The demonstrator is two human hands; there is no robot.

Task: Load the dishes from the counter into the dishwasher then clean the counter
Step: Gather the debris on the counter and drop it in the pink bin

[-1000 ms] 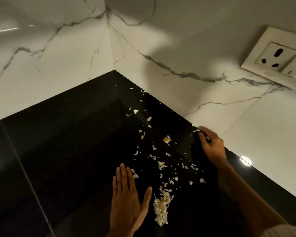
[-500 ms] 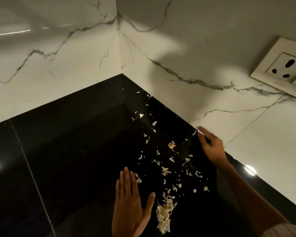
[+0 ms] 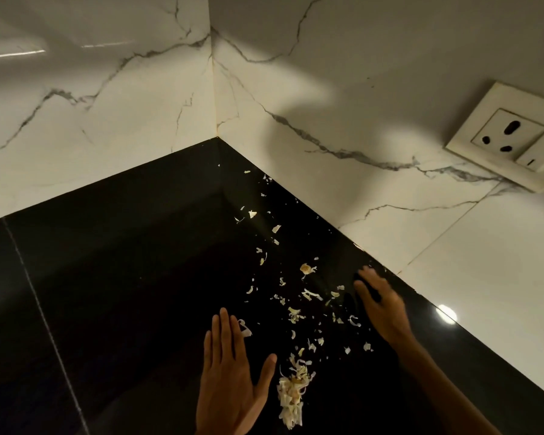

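Head view: at lower centre the left hand (image 3: 233, 381) lies flat on the black counter (image 3: 107, 277), fingers straight and together, thumb spread toward a heap (image 3: 292, 394) of pale peelings just right of it. Loose scraps (image 3: 296, 296) trail from that heap up toward the corner at frame centre. At right, near the wall (image 3: 421, 262), the right hand (image 3: 383, 306) is blurred, fingers loosely spread, holding nothing. A hasty sweep could flick light flakes past the left palm or leave bits along the wall edge.
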